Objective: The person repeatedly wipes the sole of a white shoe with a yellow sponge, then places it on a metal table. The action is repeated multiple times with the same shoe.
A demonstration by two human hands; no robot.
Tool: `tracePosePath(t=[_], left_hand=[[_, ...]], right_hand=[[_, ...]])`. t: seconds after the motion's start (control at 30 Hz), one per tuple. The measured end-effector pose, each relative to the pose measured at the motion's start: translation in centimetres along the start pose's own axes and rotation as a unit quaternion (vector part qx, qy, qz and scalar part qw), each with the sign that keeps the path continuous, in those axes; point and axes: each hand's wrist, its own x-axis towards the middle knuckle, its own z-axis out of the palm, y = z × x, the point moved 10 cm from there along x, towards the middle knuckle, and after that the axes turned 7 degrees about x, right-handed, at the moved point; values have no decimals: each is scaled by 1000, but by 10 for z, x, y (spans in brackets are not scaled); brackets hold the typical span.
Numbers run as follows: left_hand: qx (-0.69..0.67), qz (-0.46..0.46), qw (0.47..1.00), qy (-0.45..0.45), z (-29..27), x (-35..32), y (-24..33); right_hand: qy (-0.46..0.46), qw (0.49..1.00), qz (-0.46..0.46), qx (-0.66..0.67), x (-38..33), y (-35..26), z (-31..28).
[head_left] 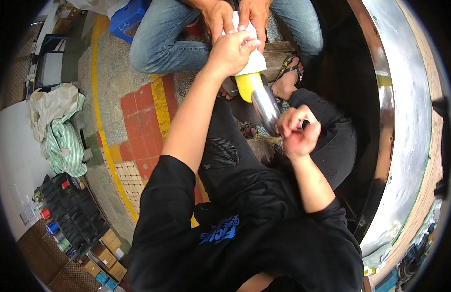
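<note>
Tiled floor in red, cream and grey, crossed by yellow painted lines, is spreading beneath a seated person in black clothes who is looking down at their own lap. Their left hand is reaching forward and gripping the yellow end of a curved metal pipe, fingers clenched over white cloth wrapped around that end. Their right hand is curling at the pipe's lower, shiny end, above the right knee, fingers bent in as if pinching something small; what it is pinching cannot be told. Across from them another person in blue jeans is sitting, both hands pressing the same white cloth from the far side. Judging by this, the pipe is being wiped or polished while two people are steadying it, and the next move seems to call for a firm hold at both ends. A large curved metal sheet is crowding the right side. Toward the floor's left edge, striped bags, a black crate and small cardboard boxes are lying well apart from the work.
</note>
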Motion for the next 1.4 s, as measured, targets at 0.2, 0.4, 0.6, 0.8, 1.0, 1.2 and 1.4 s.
tracePosePath(t=[0.2, 0.4, 0.6, 0.8, 1.0, 1.2, 1.4], left_hand=[[-14, -74, 994, -78, 2, 0, -16], [-46, -100, 990, -85, 4, 1, -24], [-44, -84, 994, -49, 1, 9, -19], [-17, -105, 994, -6, -8, 1, -23], [23, -100, 992, -67, -10, 9, -19], [46, -9, 999, -20, -24, -20, 39], [79, 76, 992, -68, -16, -97, 79]], right_hand=[[10, 997, -70, -27, 20, 23, 12], [-95, 966, -158, -184, 26, -3, 33], [-92, 967, -175, -163, 38, 8, 38], [-17, 974, -195, -117, 22, -2, 37], [-117, 956, -244, -114, 66, 27, 67], [15, 994, -33, -105, 26, 2, 55], [232, 775, 579, 105, -106, 77, 15]])
